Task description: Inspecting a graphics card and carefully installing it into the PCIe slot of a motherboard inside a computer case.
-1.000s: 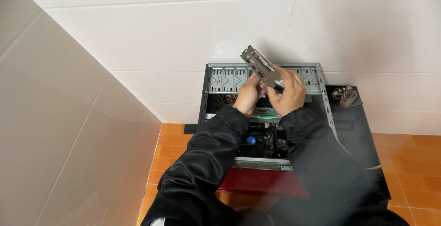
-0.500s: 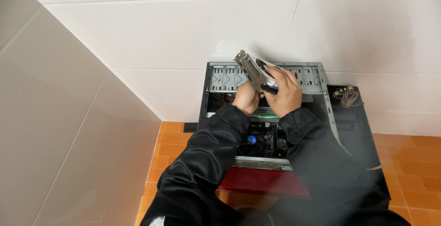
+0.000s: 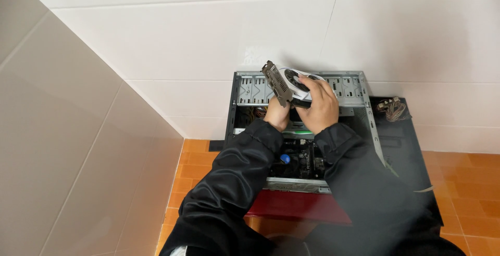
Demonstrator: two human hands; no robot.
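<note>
Open PC case (image 3: 364,111) lies on its side on the orange tile floor (image 3: 469,183), its far end against the white tiled wall (image 3: 208,37). Everything below is placed from the case.

Graphics card (image 3: 291,85): held in the air above the far end of the case, tilted, metal bracket end to the left, white fan shroud facing up and right. Clear of the board; not seated.

Right hand (image 3: 319,107): grip closed over the card's near edge, fingers across the shroud.

Left hand (image 3: 277,113): under the bracket end, touching the card from below; how tight the grip is, cannot tell.

Both black sleeves (image 3: 234,183) reach in over the near edge of the case.

Inside the case: motherboard (image 3: 302,160) with a blue part at its left.

Right of the case: a dark side panel (image 3: 398,141) flat on the floor, a bundle of cables (image 3: 393,109) at its far end.

Near edge of the case: a red surface (image 3: 297,206).
</note>
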